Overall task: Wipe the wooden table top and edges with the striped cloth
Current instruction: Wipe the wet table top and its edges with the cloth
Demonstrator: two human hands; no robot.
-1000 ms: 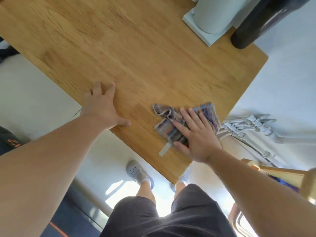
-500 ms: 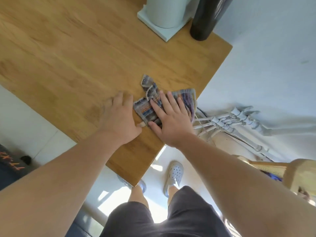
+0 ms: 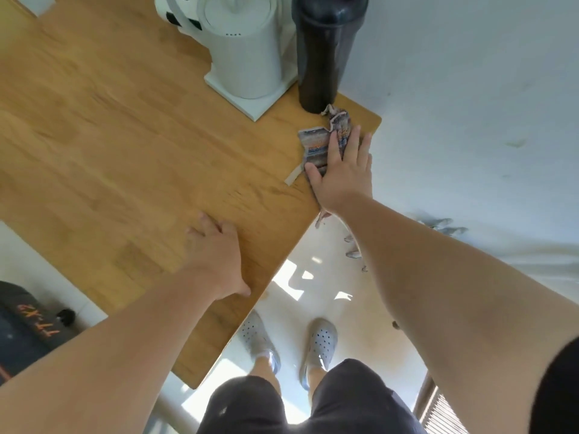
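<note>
We press our right hand [image 3: 343, 170] flat, fingers spread, on the striped cloth [image 3: 316, 144] at the table [image 3: 125, 136] edge near the black bottle [image 3: 322, 54]; left hand [image 3: 216, 261] rests flat; next, probably, we sweep along this edge.

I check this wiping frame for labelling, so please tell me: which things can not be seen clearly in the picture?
- Striped cloth: in the head view, the right hand covers most of it; its full outline is hidden.
- Black bottle: top cut off by the upper frame edge.
- White kettle: upper part cut off the same way.
- Left hand on the wooden table: motion-blurred, fingers unclear.
- Pipes by the wall: blurred, partly behind the right forearm.
</note>
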